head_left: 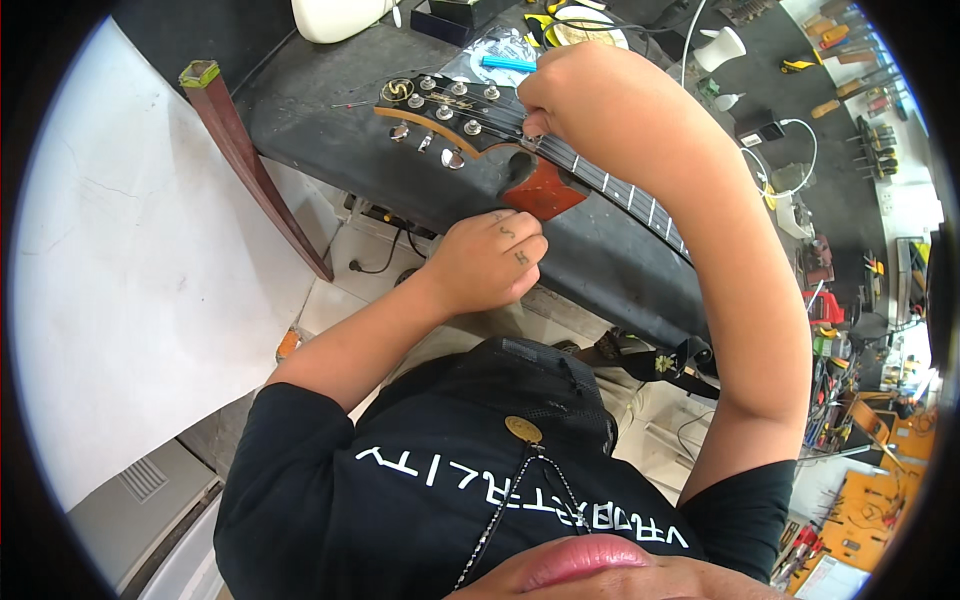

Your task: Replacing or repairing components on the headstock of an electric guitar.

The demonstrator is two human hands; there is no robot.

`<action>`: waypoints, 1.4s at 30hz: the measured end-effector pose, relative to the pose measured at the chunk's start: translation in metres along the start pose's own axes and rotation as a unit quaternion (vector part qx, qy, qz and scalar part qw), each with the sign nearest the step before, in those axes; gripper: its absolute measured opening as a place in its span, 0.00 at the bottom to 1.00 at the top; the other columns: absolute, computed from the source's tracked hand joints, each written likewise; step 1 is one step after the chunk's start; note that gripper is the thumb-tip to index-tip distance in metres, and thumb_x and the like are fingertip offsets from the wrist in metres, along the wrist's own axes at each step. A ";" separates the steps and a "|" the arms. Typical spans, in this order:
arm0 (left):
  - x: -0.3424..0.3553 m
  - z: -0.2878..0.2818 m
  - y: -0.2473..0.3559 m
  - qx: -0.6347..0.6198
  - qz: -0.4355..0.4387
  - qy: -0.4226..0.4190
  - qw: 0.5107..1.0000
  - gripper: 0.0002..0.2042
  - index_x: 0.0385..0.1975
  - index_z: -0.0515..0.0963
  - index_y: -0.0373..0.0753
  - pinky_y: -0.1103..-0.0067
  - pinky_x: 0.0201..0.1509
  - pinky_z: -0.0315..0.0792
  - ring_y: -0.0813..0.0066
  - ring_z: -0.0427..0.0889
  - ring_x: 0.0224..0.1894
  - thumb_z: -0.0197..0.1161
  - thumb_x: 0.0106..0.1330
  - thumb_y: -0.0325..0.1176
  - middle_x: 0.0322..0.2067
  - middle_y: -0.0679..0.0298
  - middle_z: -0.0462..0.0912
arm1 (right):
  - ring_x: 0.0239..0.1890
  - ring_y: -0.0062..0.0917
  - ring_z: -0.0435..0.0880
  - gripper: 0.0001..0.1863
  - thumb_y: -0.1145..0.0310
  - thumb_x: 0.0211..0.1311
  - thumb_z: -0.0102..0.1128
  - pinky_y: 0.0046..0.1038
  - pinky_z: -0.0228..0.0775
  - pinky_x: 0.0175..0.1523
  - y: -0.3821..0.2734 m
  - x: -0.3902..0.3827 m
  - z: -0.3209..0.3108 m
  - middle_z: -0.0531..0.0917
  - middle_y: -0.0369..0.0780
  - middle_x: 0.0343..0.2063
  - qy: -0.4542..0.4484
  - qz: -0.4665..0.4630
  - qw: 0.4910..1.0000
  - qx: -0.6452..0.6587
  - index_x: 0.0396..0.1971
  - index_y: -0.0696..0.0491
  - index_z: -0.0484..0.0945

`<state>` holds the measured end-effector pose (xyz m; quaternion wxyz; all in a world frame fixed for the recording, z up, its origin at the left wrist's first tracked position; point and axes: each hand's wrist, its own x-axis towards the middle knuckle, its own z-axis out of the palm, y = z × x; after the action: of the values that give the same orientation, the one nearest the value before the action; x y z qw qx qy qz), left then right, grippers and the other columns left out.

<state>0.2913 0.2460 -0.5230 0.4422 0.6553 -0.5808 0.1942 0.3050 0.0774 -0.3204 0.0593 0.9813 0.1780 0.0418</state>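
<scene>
A guitar headstock (450, 108), black with several metal tuning pegs, lies on the dark bench. Its fretted neck (640, 203) runs toward the right and passes partly under my right arm. Beneath the neck sits a reddish-brown neck rest (543, 188). My right hand (565, 92) is closed over the strings where headstock and neck meet, fingertips pinched low; whatever they grip is hidden. Just off the bench's near edge, below the neck rest, my left hand (493, 262) is curled closed with its back up. Its palm and anything inside it are out of sight.
A light blue stick-like object (508, 63) lies on a clear plastic bag beyond the headstock. A white lamp-like piece (720, 48), cables and hand tools lie at the far right. Left of the bench stands a dark red wooden leg (250, 160) by a white panel (130, 270).
</scene>
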 end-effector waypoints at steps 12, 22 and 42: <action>-0.001 0.001 0.000 -0.005 0.006 0.008 1.000 0.13 0.35 0.79 0.39 0.69 0.39 0.81 0.60 0.84 0.35 0.69 0.49 0.24 0.36 0.61 0.81 | 0.37 0.48 0.87 0.10 0.65 0.69 0.65 0.45 0.80 0.45 -0.002 -0.001 -0.003 0.87 0.49 0.30 -0.033 -0.003 0.999 0.039 0.36 0.58 0.83; -0.005 0.005 -0.004 0.019 0.007 0.002 1.000 0.14 0.36 0.77 0.42 0.70 0.42 0.81 0.63 0.83 0.38 0.70 0.50 0.29 0.40 0.64 0.77 | 0.35 0.48 0.88 0.10 0.65 0.65 0.62 0.46 0.80 0.45 -0.001 0.001 -0.001 0.87 0.50 0.28 0.006 0.017 0.999 0.029 0.33 0.57 0.85; 0.000 0.003 -0.001 0.013 0.012 0.006 1.000 0.13 0.36 0.79 0.39 0.69 0.38 0.80 0.60 0.84 0.34 0.67 0.49 0.22 0.36 0.62 0.81 | 0.33 0.45 0.86 0.10 0.65 0.65 0.62 0.45 0.79 0.44 0.004 0.004 -0.007 0.85 0.49 0.27 -0.111 0.018 0.992 0.057 0.33 0.57 0.84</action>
<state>0.2911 0.2434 -0.5251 0.4348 0.6526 -0.5838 0.2105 0.3095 0.0758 -0.3124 0.0223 0.9847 0.1551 -0.0765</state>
